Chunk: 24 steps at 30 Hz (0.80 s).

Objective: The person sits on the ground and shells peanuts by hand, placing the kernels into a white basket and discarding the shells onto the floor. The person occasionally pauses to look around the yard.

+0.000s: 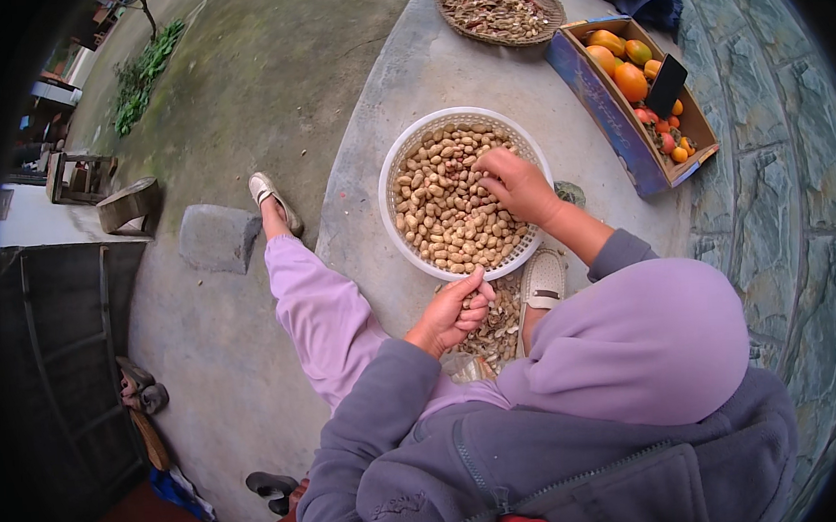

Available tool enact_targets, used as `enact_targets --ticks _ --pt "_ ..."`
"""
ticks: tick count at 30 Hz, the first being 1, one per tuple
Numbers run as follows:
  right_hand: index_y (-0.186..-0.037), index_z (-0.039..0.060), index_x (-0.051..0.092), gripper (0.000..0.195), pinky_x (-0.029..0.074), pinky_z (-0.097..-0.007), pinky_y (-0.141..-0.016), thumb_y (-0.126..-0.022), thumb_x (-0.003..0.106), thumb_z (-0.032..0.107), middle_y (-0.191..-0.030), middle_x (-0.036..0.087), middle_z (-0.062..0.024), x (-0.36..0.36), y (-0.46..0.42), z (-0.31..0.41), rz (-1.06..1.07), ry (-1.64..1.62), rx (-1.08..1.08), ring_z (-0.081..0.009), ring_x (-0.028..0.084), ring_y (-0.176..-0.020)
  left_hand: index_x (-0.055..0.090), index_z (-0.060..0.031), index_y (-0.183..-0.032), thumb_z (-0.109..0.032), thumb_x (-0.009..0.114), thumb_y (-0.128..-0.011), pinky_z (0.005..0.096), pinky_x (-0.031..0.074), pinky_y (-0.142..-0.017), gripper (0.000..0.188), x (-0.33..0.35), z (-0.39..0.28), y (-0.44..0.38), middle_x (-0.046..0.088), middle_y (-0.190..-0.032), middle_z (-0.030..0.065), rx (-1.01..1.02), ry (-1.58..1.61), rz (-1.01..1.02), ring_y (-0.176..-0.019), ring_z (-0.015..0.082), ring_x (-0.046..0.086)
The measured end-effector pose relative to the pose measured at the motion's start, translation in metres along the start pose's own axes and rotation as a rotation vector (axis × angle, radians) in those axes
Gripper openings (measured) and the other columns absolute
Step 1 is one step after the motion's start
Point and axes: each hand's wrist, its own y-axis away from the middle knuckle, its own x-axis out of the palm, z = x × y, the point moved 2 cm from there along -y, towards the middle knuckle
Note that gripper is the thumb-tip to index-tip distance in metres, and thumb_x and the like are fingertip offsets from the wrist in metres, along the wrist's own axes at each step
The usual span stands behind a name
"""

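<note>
A round white plastic colander basket (390,223) stands on the concrete before me, filled with unshelled peanuts (450,188). Over its right part, my right hand (517,185) has its fingers bent down at the peanuts; whether they pinch one is hidden. My left hand (456,312) is curled just below the basket's near rim, with peanuts partly visible inside the fingers. Beneath and beside that hand, a heap of peanut shells (499,327) lies on the ground between my legs, next to a piece of clear plastic.
Beyond the basket, a woven tray (448,25) holds more shells or peanuts. A cardboard box (594,110) of orange and red fruit, with a dark phone-like object (666,85) on it, stands at the upper right. My shoe (543,279) is close to the basket; a stone block (218,236) lies left.
</note>
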Motion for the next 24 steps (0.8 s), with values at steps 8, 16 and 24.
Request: enact_targets --ticks 8,16,24 --pt "-0.087 0.0091 0.059 0.011 0.055 -0.0419 -0.069 -0.082 0.066 0.017 -0.087 0.056 -0.0083 0.026 0.031 0.029 0.269 0.274 -0.002 -0.028 0.065 -0.082 0.06 -0.0025 -0.089 -0.028 0.05 -0.104 0.0159 0.022 -0.036 0.032 0.006 0.008 -0.005 0.036 -0.061 -0.0059 -0.058 -0.056 0.01 -0.045 0.0026 0.029" --pt "-0.097 0.0106 0.061 0.014 0.052 -0.044 -0.073 -0.085 0.064 0.017 -0.099 0.061 -0.0078 0.004 0.016 0.006 0.005 0.032 0.036 -0.0341 0.064 -0.085 0.06 -0.002 -0.092 -0.027 0.05 -0.104 0.0161 0.021 -0.037 0.029 0.002 0.002 -0.002 0.033 -0.061 -0.0065 0.002 -0.045 -0.035 -0.047 0.0024 0.029" --pt "-0.078 0.0088 0.063 0.005 0.055 -0.04 -0.057 -0.08 0.061 0.012 -0.092 0.058 -0.0083 0.043 0.036 0.03 0.284 0.401 -0.01 -0.0275 0.066 -0.068 0.06 -0.0013 -0.093 -0.025 0.05 -0.104 0.0161 0.022 -0.037 0.028 0.008 0.005 -0.006 0.034 -0.062 -0.0062 -0.017 -0.066 -0.027 -0.047 0.0028 0.029"
